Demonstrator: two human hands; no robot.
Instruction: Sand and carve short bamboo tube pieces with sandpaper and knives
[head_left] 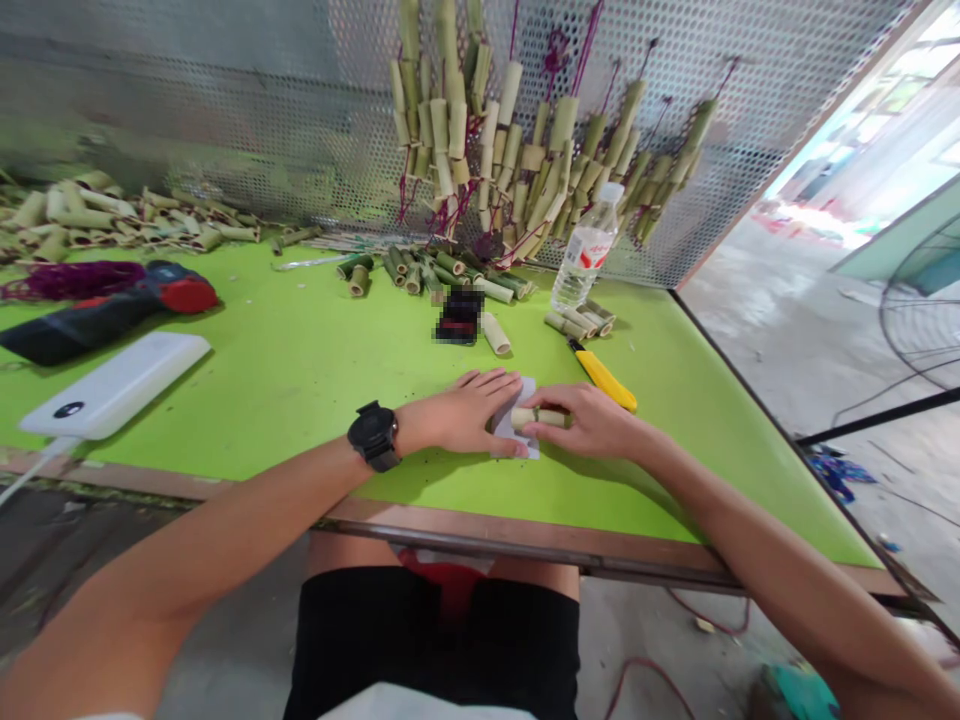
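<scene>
My right hand [592, 420] is closed around a short pale piece of bamboo [531, 417], which lies sideways over a small whitish sheet [527, 450] on the green tabletop. My left hand [480, 415] rests flat on the left part of that sheet, fingers stretched out and thumb near the bamboo's left end. Whether the sheet is paper or sandpaper I cannot tell. Just beyond my right hand lies a yellow utility knife [606, 375]. Another cut bamboo tube [496, 335] lies beyond my left hand.
A water bottle [589, 250] stands at the back right beside short bamboo pieces [581, 320]. Bamboo strings [525, 150] hang on the perforated metal panel. At left are a white power bank [116, 385], a dark power tool [112, 310] and piled bamboo [90, 210]. The table's edge [525, 530] is close to me.
</scene>
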